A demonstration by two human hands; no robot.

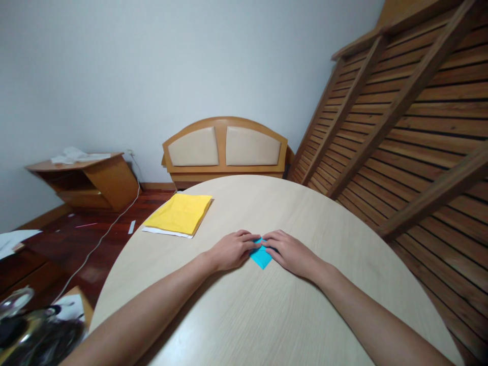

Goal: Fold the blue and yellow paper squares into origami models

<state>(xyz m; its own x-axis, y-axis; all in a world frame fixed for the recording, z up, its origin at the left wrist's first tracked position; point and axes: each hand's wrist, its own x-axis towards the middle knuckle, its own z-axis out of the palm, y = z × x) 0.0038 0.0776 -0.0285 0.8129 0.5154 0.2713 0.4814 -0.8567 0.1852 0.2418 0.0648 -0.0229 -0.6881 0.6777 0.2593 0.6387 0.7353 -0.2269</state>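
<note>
A small piece of bright blue paper [262,258], folded and with one corner pointing toward me, lies on the round wooden table [244,315]. My left hand [235,249] presses on its left and upper side, fingers together. From the other side, my right hand [286,249] rests on its right and upper edge, with the fingertips on the paper. The two hands nearly meet at the top of the paper. Its upper part is partly hidden beneath my fingers.
A stack of yellow paper [179,213] over white sheets lies at the table's left edge. Behind the table stands a headboard [222,145]. Wooden slats [412,117] lean on the right. At left are a low cabinet [110,180] and a cable [110,229] on the floor.
</note>
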